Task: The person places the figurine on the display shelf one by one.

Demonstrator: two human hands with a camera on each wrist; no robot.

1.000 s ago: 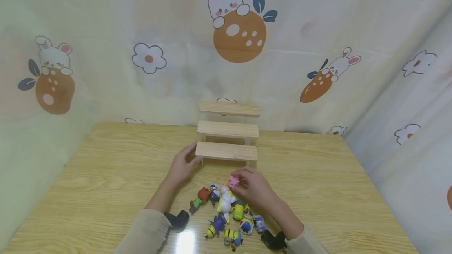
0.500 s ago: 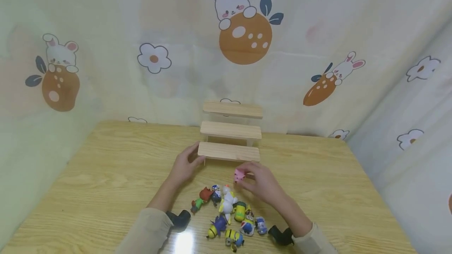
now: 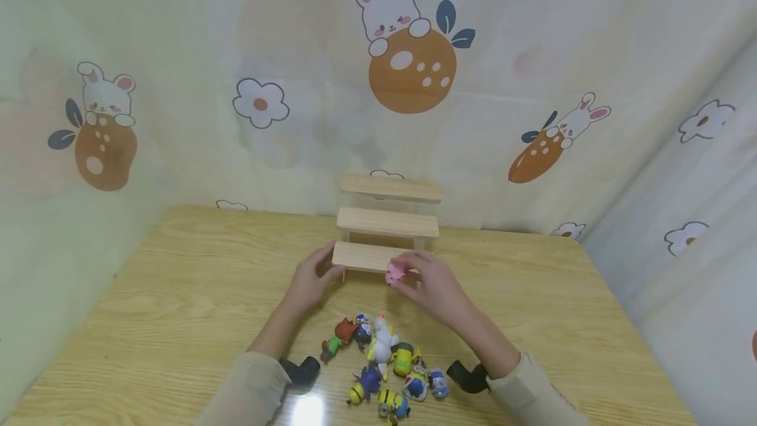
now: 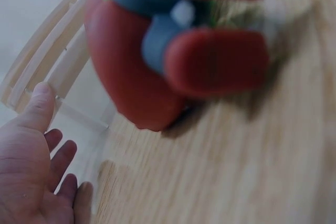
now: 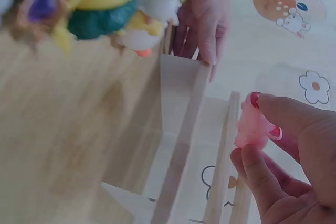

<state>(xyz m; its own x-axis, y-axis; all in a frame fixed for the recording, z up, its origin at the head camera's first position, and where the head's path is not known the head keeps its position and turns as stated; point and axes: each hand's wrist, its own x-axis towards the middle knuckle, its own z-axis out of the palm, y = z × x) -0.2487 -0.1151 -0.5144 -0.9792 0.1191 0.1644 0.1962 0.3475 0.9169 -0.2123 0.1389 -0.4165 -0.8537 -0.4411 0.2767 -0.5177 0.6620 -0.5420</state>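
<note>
In my right hand (image 3: 434,284), thumb and fingertips pinch a small pink pig figurine (image 3: 394,274), raised in front of the lowest board. The right wrist view shows this pink figurine (image 5: 253,124) side-on, with red patches. My left hand (image 3: 309,281) holds the left end of the three-tier wooden display stand (image 3: 387,221); its thumb (image 4: 41,106) lies at the board's edge and the lower fingers hang loosely. Several toy figurines lie on the table nearer me, among them a white and yellow one (image 3: 383,340) and a red-headed one in green (image 3: 340,335).
Two minion figurines (image 3: 363,383) and a small blue-grey one (image 3: 438,383) lie at the front of the pile. Black camera mounts (image 3: 301,373) sit on both wrists. A printed curtain (image 3: 307,137) hangs behind the wooden table (image 3: 195,294).
My right hand has lifted the pink pig figurine from beside the pile up to the front of the lowest board. My left hand stays at the stand's end. The head view has shifted slightly.
</note>
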